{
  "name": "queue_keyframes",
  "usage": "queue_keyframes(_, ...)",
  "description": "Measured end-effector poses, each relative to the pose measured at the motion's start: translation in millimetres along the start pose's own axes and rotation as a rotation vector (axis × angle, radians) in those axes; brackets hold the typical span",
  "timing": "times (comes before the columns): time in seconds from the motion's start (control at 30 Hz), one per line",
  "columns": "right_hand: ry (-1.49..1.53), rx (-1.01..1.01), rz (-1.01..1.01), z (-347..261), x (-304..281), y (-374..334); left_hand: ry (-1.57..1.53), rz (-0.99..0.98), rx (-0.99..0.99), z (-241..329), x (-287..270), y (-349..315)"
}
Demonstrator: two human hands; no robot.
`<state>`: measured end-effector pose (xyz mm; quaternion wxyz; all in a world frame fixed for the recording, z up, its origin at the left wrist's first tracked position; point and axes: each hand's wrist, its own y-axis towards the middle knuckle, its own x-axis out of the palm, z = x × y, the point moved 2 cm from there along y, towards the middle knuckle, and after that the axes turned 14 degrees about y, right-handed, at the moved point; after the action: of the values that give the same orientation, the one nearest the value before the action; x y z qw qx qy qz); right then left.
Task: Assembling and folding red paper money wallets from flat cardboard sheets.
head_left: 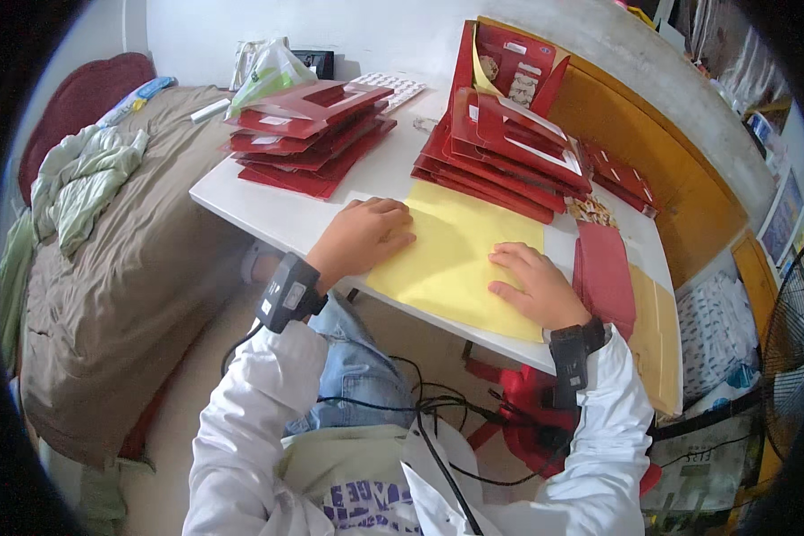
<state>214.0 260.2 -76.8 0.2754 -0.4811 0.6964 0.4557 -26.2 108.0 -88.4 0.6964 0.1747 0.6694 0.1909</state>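
A yellow sheet of paper [456, 259] lies flat at the front edge of the white table [286, 214]. My left hand [366, 234] rests on its left edge, fingers bent a little and lying on the paper. On the right part of the sheet lies my right hand [536, 284], fingers stretched and thumb apart. Neither hand grips anything that I can see. Just behind the paper rises a stack of red folded card boxes [500, 161], which covers part of the sheet's far edge.
Another red card stack [313, 134] stands at the back left. Dark red sheets [603, 272] and a tan sheet [657, 339] lie to the right, near small loose pieces [591, 212]. An upright red box [518, 67] stands behind. Black cables [429, 406] hang below the table.
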Motion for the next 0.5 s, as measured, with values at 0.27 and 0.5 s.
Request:
queue_keyframes(0.27, 0.032, 0.003, 0.043, 2.5, -1.5, 0.0, 0.030, 0.051, -0.002, 1.0, 3.6, 2.0)
queue_keyframes(0.5, 0.021, 0.030, 0.002, 1.9, -3.4, 0.4, 0.024, 0.058, 0.015, -1.9, 5.6, 3.3)
